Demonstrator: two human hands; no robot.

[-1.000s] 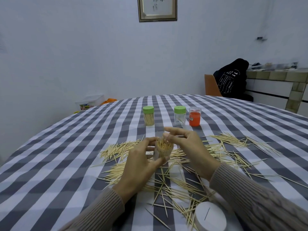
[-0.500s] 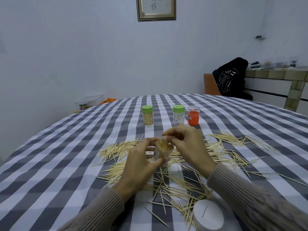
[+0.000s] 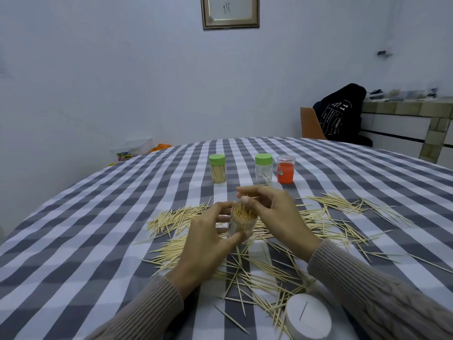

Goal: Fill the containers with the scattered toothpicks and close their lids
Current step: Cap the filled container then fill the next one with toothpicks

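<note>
My left hand (image 3: 208, 239) grips a clear container (image 3: 241, 223) packed with upright toothpicks, held a little above the table. Just over its open top, my right hand (image 3: 272, 214) pinches a toothpick between thumb and fingers. Loose toothpicks (image 3: 326, 217) lie scattered over the checked tablecloth around and under both hands. A white lid (image 3: 306, 317) with a slit lies at the front right. Further back stand a green-lidded jar full of toothpicks (image 3: 217, 169), a green-lidded jar nearly empty (image 3: 263, 169) and an open clear jar with an orange inside (image 3: 285, 169).
The table wears a grey and white checked cloth (image 3: 98, 229) and its far edge curves away. Beyond it stands an orange chair (image 3: 310, 123) with a black jacket (image 3: 340, 116). A clear plastic box (image 3: 133, 149) sits off the table's left.
My right hand has shifted slightly above the container's top while the left keeps its hold on the container. The view has dipped a little; the jars at the back have not moved.
</note>
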